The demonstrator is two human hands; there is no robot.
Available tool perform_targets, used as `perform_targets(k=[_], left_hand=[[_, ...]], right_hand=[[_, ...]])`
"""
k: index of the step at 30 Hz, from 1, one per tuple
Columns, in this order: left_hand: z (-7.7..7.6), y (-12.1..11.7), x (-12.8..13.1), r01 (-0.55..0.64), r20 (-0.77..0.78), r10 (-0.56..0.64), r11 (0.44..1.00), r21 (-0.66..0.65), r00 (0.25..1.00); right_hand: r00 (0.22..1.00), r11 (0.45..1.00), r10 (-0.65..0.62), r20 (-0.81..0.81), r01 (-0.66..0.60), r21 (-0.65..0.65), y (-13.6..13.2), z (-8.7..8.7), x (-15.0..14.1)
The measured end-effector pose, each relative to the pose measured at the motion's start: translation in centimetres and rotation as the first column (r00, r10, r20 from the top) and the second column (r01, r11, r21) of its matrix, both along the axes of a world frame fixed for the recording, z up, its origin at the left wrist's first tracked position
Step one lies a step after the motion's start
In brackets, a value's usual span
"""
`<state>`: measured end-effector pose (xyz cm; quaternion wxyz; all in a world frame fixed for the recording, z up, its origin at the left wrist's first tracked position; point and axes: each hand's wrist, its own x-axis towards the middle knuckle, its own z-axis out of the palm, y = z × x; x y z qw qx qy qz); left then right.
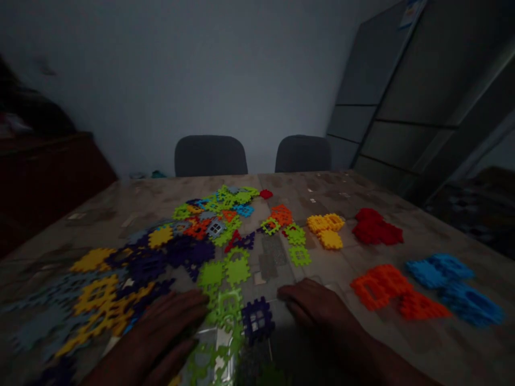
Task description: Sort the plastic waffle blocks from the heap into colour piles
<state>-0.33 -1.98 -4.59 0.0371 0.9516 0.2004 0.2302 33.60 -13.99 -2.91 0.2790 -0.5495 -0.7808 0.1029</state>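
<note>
My left hand (171, 327) is stretched out low over the near edge of the pile, its fingers extended and nothing visibly held. Beside its fingertips lie lime-green interlocking plastic pieces (229, 301), some with window cut-outs. A dark purple window piece (258, 320) sits between my two hands. To the right of it is my right hand (316, 305), fingers loosely bent and pointing left, with no piece seen in them. Below the hands, a shiny clear surface shows among green pieces, too dark to make out fully.
Mixed pieces in yellow (96, 295), grey and purple spread across the left of the table (330, 187). On the right stand sorted stacks: yellow (330, 239), red (376, 226), orange (380, 287) and blue (469, 303). Two chairs (211, 156) are at the far edge.
</note>
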Motion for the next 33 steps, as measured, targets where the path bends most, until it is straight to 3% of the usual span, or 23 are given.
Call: perform_targets(k=[2, 5, 11, 15, 25, 28, 33], left_hand=[[1.0, -0.1, 0.2, 0.013, -0.027, -0.013, 1.0, 0.015, 1.0], [1.6, -0.2, 0.6, 0.011, -0.018, -0.011, 1.0, 0.004, 1.0], [2.1, -0.3, 1.2, -0.009, 0.032, 0.009, 1.0, 0.003, 0.999], [1.9, 0.0, 0.8, -0.033, 0.027, 0.033, 0.999, 0.012, 0.999], [1.9, 0.1, 0.4, -0.042, 0.008, 0.042, 0.999, -0.018, 0.999], [2.1, 0.1, 0.3, -0.053, -0.002, 0.053, 0.998, -0.035, 0.999], [2.9, 0.0, 0.9, -0.053, -0.024, 0.051, 0.996, -0.079, 0.998]], right_hand=[[0.999, 0.998, -0.046, 0.017, 0.046, -0.035, 0.1, -1.0, 0.4], [0.999, 0.995, 0.004, -0.032, -0.007, -0.098, 0.1, -1.7, -0.1], [0.997, 0.958, 0.07, 0.018, -0.062, -0.282, 0.8, -0.1, -3.2], [0.997, 0.957, 0.066, 0.044, -0.05, -0.286, 1.6, -0.3, -4.0], [0.996, 0.942, 0.043, -0.078, -0.066, -0.329, 1.2, 1.0, -1.3], [0.999, 0.945, -0.029, -0.039, 0.014, -0.326, 0.9, 1.3, -0.2], [0.997, 0.94, 0.006, 0.074, 0.019, -0.34, 1.0, 1.9, 0.2]])
